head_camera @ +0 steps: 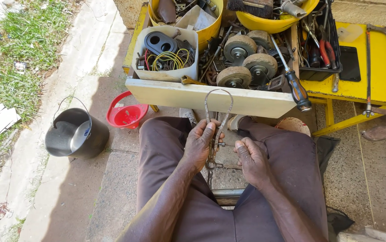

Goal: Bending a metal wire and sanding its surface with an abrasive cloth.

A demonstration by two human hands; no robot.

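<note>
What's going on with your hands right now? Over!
Left hand gripping rusty metal calipers, tips up. Right hand closed at their lower end, grip unclear. Drawer of wheels and tools just ahead; nothing blocking.

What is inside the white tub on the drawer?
The white tub holds a coil of yellow wire, a black plastic part with two holes and some red wire. Whatever lies beneath them is covered.

Drawer blocks ahead; open floor left.
</note>
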